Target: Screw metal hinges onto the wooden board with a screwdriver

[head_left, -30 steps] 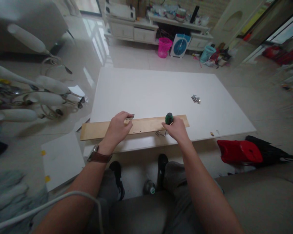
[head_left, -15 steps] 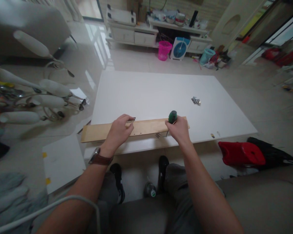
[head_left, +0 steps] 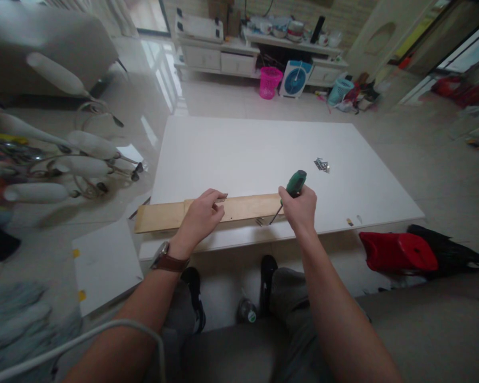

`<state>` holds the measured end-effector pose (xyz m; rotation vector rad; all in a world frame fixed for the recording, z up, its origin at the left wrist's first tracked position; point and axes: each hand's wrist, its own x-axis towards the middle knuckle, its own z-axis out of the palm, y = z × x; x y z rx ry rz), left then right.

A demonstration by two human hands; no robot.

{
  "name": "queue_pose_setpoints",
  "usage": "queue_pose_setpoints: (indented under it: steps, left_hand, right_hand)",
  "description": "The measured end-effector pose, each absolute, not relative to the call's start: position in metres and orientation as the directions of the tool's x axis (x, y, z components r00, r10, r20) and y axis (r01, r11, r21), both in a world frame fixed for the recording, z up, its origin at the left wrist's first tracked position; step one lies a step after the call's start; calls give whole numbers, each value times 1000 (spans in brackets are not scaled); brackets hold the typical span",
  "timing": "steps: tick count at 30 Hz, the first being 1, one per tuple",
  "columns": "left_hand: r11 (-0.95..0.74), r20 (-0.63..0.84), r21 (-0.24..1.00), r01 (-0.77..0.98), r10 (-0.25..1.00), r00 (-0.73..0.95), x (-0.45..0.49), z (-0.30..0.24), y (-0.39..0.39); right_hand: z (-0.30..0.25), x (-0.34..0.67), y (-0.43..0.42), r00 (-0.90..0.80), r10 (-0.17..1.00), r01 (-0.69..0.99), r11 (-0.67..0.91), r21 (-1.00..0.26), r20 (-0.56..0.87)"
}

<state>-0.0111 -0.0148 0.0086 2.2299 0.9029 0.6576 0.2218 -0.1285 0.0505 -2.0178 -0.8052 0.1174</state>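
Observation:
A long plywood board [head_left: 159, 217] lies across the near side of a large white panel [head_left: 239, 154]. Over the board's middle, my left hand [head_left: 201, 215] is closed with a small flat metal piece [head_left: 222, 199] at its fingertips, possibly a hinge. My right hand [head_left: 301, 207] grips a screwdriver [head_left: 296, 182] by its green handle, near the board's right end. The shaft slants down to the left, its tip close to several small screws [head_left: 260, 221] by the board's near edge. A dark hole [head_left: 231, 218] shows in the wood.
Several metal pieces [head_left: 322, 165] lie in a pile on the panel's right side. A red plastic stool or box [head_left: 399, 251] sits beyond its near right edge. A bottle [head_left: 246, 310] stands between my feet. White lamp-like parts [head_left: 85, 166] with cables crowd the left.
The screwdriver has shifted slightly right and now leans, handle up and to the right, its shaft in view. My left hand has moved a little to the right with the metal piece.

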Motion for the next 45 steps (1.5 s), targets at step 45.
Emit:
queue_pose_setpoints:
  steps: [45]
  left_hand:
    - [-281,201,960,-1,685,700,30,-26,-46]
  right_hand:
    - [32,203,-108,841,537,89,-11,-996,69]
